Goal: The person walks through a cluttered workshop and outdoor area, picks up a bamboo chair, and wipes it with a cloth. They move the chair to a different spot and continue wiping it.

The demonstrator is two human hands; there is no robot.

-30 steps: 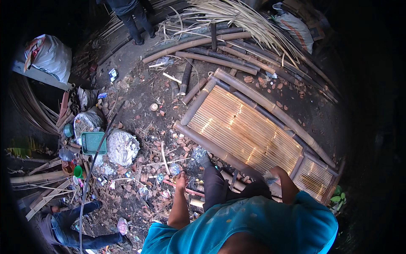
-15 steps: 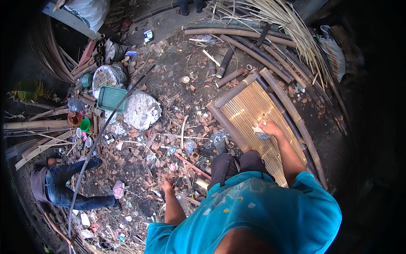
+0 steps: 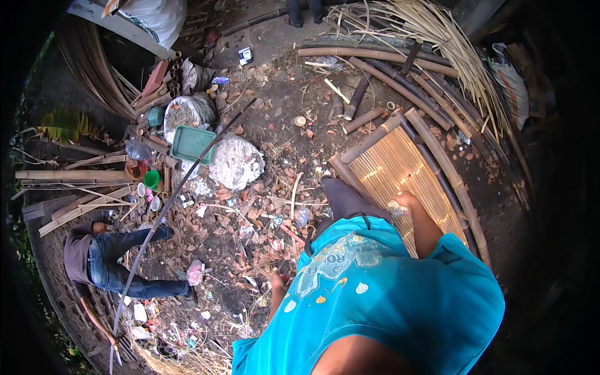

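Note:
My right hand (image 3: pixel 407 199) is closed on a small crumpled wad (image 3: pixel 396 209), pale with grey in it, whose kind I cannot make out. That hand rests at the slatted bamboo panel (image 3: pixel 387 164), which has strips laid side by side inside thick bamboo poles. The panel's near end is hidden behind my arm and blue shirt. My left hand (image 3: pixel 279 281) hangs low on the left, over the littered ground, away from the panel. Its fingers are small and partly hidden, so their pose does not show.
Long bamboo poles (image 3: pixel 451 156) curve along the panel's right side. A heap of pale split strips (image 3: pixel 459 47) lies far right. On the left are a green basket (image 3: pixel 190 145), white drum-like blocks (image 3: pixel 236 162), a slanting dark pole (image 3: pixel 164 209) and a bending co-worker (image 3: pixel 119 259).
My view has shifted, so the surroundings sit farther right and lower. My right hand with the wad has come nearer to my body along the panel.

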